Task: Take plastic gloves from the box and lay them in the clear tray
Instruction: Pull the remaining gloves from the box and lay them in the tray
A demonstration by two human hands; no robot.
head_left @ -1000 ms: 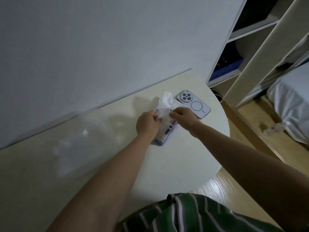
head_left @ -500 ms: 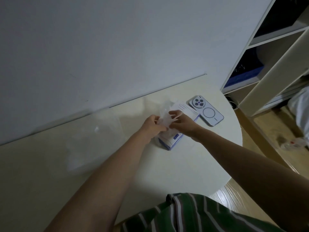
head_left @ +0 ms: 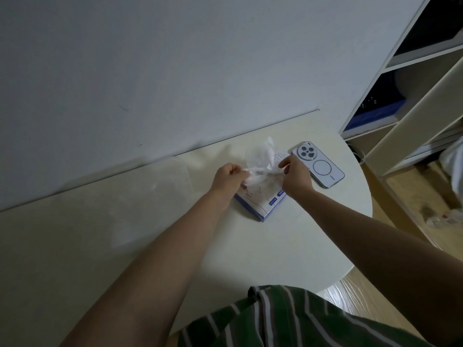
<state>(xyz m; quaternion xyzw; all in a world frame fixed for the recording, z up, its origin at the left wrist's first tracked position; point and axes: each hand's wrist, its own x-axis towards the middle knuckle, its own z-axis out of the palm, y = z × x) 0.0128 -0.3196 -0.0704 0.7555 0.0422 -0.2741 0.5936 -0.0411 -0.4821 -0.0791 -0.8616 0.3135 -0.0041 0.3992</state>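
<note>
1. Head view, looking down in dim light: a pale counter point(head_left: 275, 246) with a rounded end stands against a grey wall.
2. The person's left hand point(head_left: 226, 177) and right hand point(head_left: 297, 176) are held over a flat white-and-blue glove box point(head_left: 260, 205). The box lies on the counter near the middle of the view.
3. Stretched between the hands is a thin, crumpled plastic glove point(head_left: 260, 156). The left fingers point(head_left: 238, 171) are curled and pinch one end, and the right fingers point(head_left: 284, 162) pinch the other. Loose film stands up between them. Whether the glove is quite free of the box cannot be told.
4. The clear tray point(head_left: 185, 171) sits on the counter left of the box, near the wall, and is so transparent that only faint edges show. Whether it holds any gloves cannot be told.
5. Progress, as a judgement: part-way through one round. A glove is drawn out or nearly so. Carrying it left and laying it in the tray are not yet done.
6. Count: two hands, one box and one tray. There is one glove in hand, though further layers may cling to it. One phone point(head_left: 323, 169) lies face down just right of the box.
</note>
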